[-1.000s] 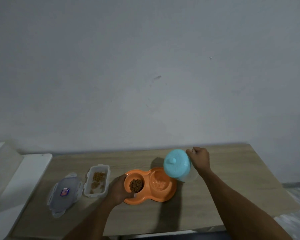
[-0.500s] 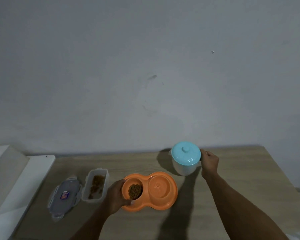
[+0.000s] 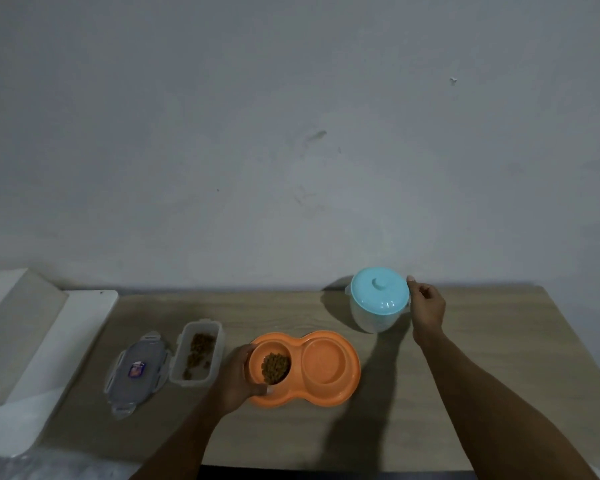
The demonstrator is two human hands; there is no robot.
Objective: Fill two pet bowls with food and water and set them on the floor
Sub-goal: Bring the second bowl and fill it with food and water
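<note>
Blue-lidded jug (image 3: 378, 308) back upright — right hand (image 3: 429, 308) touching.

Home setting, this one: wood-grain counter (image 3: 499, 341) against a plain scuffed wall (image 3: 222, 116), an orange double pet bowl (image 3: 326, 398) with kibble (image 3: 275, 367), a snap-lid food tub (image 3: 201, 323), a blue-lidded jug (image 3: 380, 301) standing by.

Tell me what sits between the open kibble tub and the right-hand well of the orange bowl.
In the head view, the left hand grips the orange bowl at its rim; next comes the bowl's left well, holding kibble.
</note>
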